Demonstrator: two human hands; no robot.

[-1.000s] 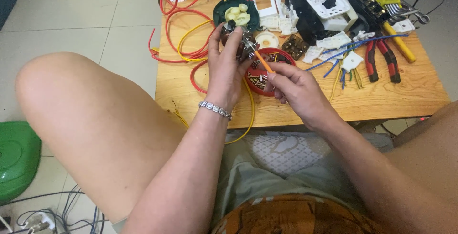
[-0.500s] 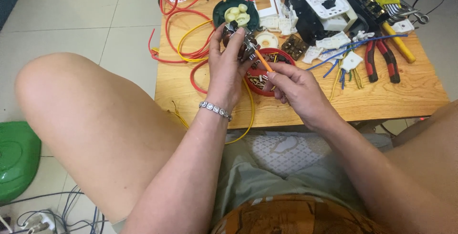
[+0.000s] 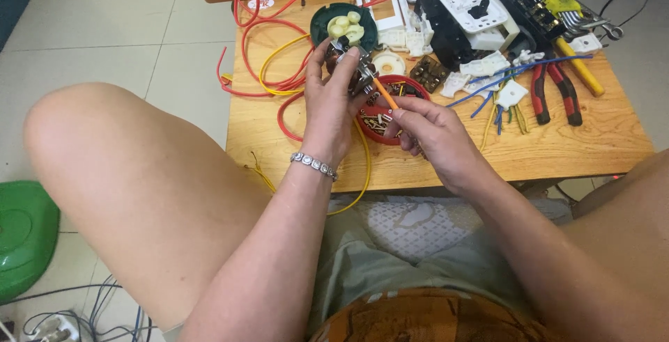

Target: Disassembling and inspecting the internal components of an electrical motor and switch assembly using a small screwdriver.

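My left hand (image 3: 329, 109) is raised over the low wooden table (image 3: 557, 147) and grips a small dark electrical part with metal contacts (image 3: 352, 67). My right hand (image 3: 431, 133) holds a thin orange-handled screwdriver (image 3: 385, 95), its tip set against that part. Just below and behind them sits a red round lid (image 3: 380, 115) holding several small screws. A silver bracelet (image 3: 314, 165) is on my left wrist.
Red and yellow wires (image 3: 268, 70) loop over the table's left side. A green dish with pale plastic pieces (image 3: 345, 25), black and white socket parts (image 3: 467, 11), red-handled pliers (image 3: 554, 91) and a yellow-handled tool (image 3: 578, 70) lie beyond. A green object (image 3: 21, 237) rests on the floor at left.
Both hands stay over the red lid with only slight shifts; the screwdriver remains on the part.
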